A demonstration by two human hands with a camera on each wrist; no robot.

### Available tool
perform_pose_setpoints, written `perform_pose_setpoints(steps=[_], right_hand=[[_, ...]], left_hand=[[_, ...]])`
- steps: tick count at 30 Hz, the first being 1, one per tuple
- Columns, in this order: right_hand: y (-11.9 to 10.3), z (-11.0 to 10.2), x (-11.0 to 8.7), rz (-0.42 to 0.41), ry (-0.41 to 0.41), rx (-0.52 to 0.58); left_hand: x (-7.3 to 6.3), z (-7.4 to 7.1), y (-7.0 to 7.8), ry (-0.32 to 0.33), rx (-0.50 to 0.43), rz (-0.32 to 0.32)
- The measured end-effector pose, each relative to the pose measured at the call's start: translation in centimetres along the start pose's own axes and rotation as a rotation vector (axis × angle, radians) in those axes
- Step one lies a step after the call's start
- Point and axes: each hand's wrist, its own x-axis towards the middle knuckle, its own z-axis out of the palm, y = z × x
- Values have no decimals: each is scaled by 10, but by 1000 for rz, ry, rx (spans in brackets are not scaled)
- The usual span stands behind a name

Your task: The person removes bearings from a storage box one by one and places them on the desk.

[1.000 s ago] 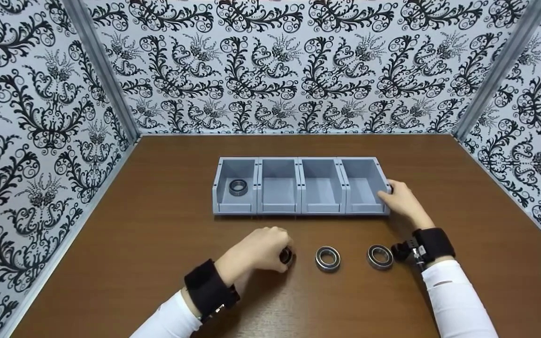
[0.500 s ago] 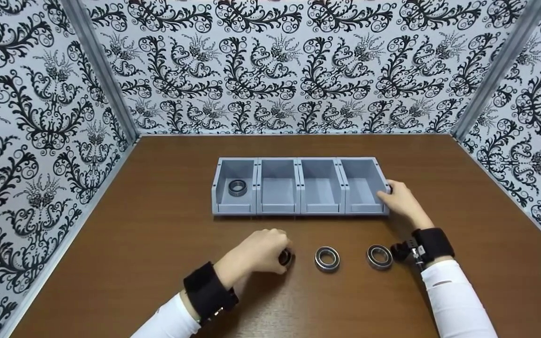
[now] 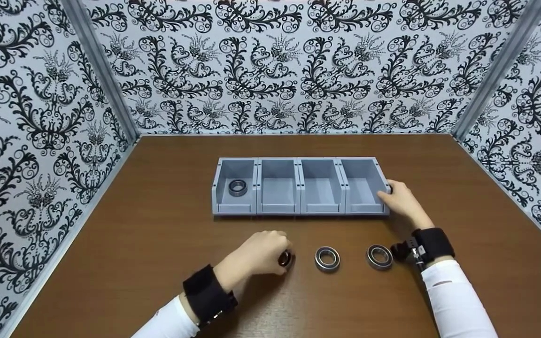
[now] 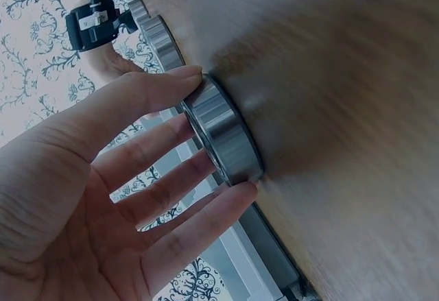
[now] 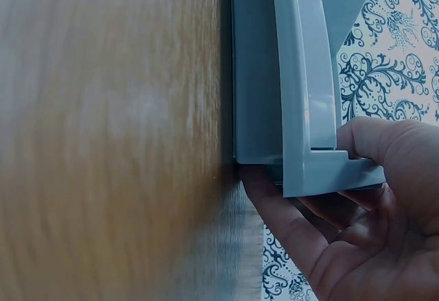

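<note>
My left hand (image 3: 263, 251) pinches a steel ball bearing (image 4: 223, 133) between thumb and fingers, low over the table in front of the bins; in the head view the hand covers much of that bearing. With its thumb inside the wall and fingers outside, my right hand (image 3: 404, 202) grips the right side of the rightmost grey bin (image 5: 295, 95). Two more bearings lie flat on the table to the right of the left hand: a nearer bearing (image 3: 327, 259) and a bearing (image 3: 379, 257) beside the right wrist strap. Another bearing (image 3: 237, 188) lies in the leftmost bin (image 3: 234, 208).
Several grey bins stand joined in a row across the brown table (image 3: 167, 188), their low fronts facing me. Patterned panels (image 3: 270, 70) enclose the back and sides. A strap with a small camera (image 3: 402, 251) sits on the right wrist, close to the rightmost loose bearing.
Almost nothing has moved. My left hand and the bearing it pinches have shifted very slightly; the right hand keeps its grip on the bin.
</note>
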Motion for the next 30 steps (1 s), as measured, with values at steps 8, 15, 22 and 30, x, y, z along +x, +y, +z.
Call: perform_pose_setpoints(steps=[8,15,22,30], right_hand=[[0,-1,-1,4,-2,14],[0,-2,-2,26,-11,18],[-2,-1,-2,21,5,2],[-1,-1,-2,33,-5,16]], left_hand=[[0,2,1,8,20,8],[-2,3,2,30,38,25],[-4,3,4,48,50,20],[-6,8,4,73,32,3]])
